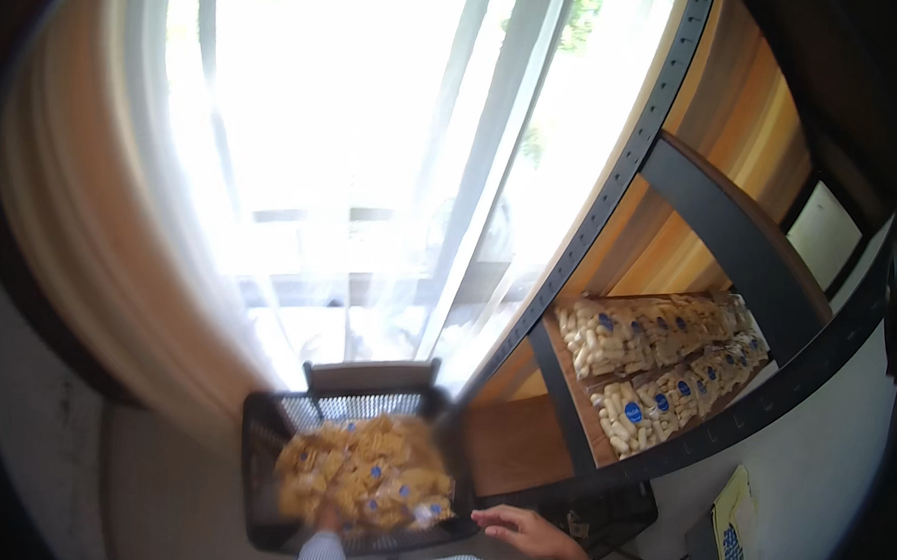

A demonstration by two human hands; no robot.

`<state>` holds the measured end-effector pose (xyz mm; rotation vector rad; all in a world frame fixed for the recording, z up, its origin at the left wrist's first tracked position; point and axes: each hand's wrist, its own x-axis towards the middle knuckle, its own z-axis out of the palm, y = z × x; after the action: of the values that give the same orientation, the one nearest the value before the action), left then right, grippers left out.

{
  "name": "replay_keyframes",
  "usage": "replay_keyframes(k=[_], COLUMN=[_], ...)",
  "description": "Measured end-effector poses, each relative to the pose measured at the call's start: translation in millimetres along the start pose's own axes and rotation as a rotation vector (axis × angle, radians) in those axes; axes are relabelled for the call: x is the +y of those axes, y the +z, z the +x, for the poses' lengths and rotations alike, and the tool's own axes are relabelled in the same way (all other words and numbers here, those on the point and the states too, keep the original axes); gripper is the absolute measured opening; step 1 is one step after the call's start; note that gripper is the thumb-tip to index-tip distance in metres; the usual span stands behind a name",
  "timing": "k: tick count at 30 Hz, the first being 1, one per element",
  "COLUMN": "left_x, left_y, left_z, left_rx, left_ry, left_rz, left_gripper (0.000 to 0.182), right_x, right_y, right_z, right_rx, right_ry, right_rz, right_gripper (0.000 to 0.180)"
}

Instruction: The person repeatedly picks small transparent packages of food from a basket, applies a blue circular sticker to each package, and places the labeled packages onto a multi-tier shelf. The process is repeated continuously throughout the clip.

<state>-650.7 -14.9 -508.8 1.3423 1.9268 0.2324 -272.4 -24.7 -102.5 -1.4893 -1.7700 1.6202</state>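
Note:
My left hand (327,516) reaches over the near edge of a black plastic basket (258,523) and touches the snack bags in it. It is blurred, and whether its fingers close on a bag cannot be made out. Clear bags of golden-brown snacks (366,456) with round blue labels fill much of the basket. Just outside the basket's near right corner, my right hand (531,537) is held with its fingers extended and nothing in them.
A chair back (373,376) rises behind the basket. On the right, a black metal rack (594,219) holds bags of pale, finger-shaped snacks (641,341) on a wooden shelf. A lower board (516,444) and a dark crate (618,520) are close by. Sheer curtains (329,260) hang ahead.

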Motion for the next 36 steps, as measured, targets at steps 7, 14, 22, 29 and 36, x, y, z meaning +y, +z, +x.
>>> replay_keyframes(k=[7,14,22,29,36], left_x=[12,-21,23,134,297], left_y=[-15,22,4,-28,-57], left_z=[32,48,-5,-93,-229], left_rx=[-0.272,0.045,0.171,0.277,0.17], left_ry=[-0.154,-0.023,0.111,-0.107,0.382], left_rz=[0.345,0.547,0.501,-0.262,-1.033], left_gripper=[0.045,0.035,0.056,0.081,0.085], right_x=[20,27,44,69,68], right_y=[15,15,-8,-42,-69], right_z=[0,1,-15,-42,-77], right_rx=[0.049,0.072,-0.056,-0.191,-0.178], right_ry=[0.125,0.061,-0.075,-0.232,-0.294], right_rz=[0.051,0.024,-0.012,-0.052,-0.054], right_gripper=[0.04,0.043,0.043,0.044,0.042])
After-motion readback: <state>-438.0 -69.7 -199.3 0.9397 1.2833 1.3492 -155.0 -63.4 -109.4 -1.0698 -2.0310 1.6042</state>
